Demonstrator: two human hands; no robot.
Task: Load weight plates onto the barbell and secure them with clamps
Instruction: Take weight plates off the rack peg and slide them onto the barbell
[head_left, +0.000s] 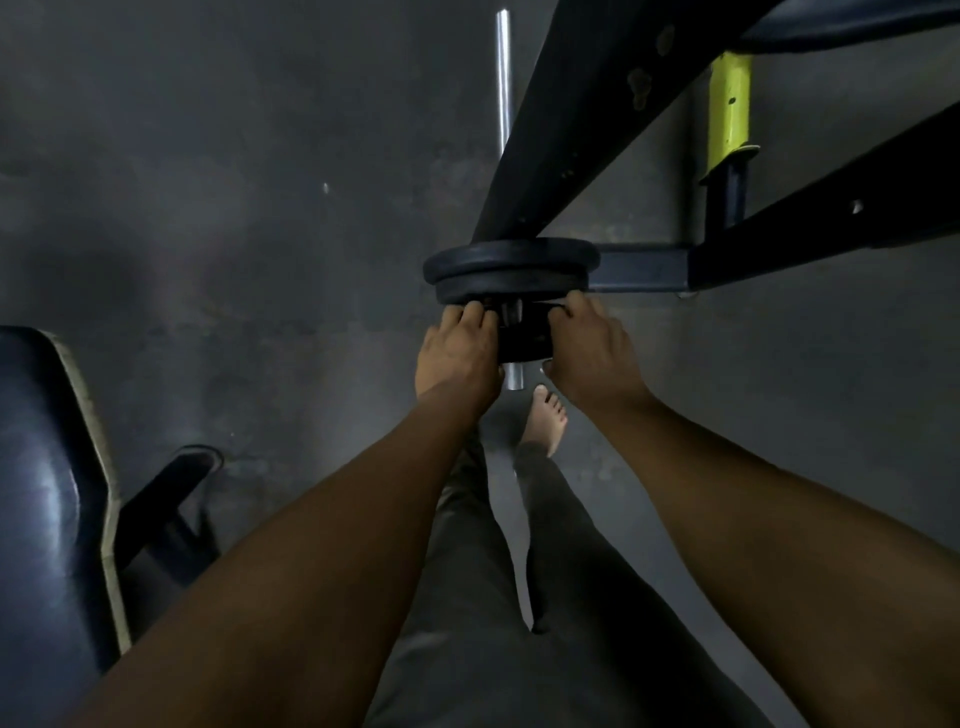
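Between the left hand (457, 351) and right hand (592, 345), both gripping it, sits what looks like a small weight plate (522, 338) on the barbell sleeve (514, 376).

Black padded bench (47, 483) at left, dark rack frame (582, 119) with yellow sleeve (730, 104) upper right, grey floor (234, 208).

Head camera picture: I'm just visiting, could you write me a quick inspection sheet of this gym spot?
Surface: dark concrete floor, stained, bare.
Job's things: two black weight plates on the barbell; a smaller black piece, plate or clamp unclear, on the bar end.
Clutter: nothing seen.
Hands: left hand and right hand grip that piece from either side.
Cables: nothing seen.
Surroundings: black rack frame with a yellow post; padded bench at left; a bare foot below the bar end.
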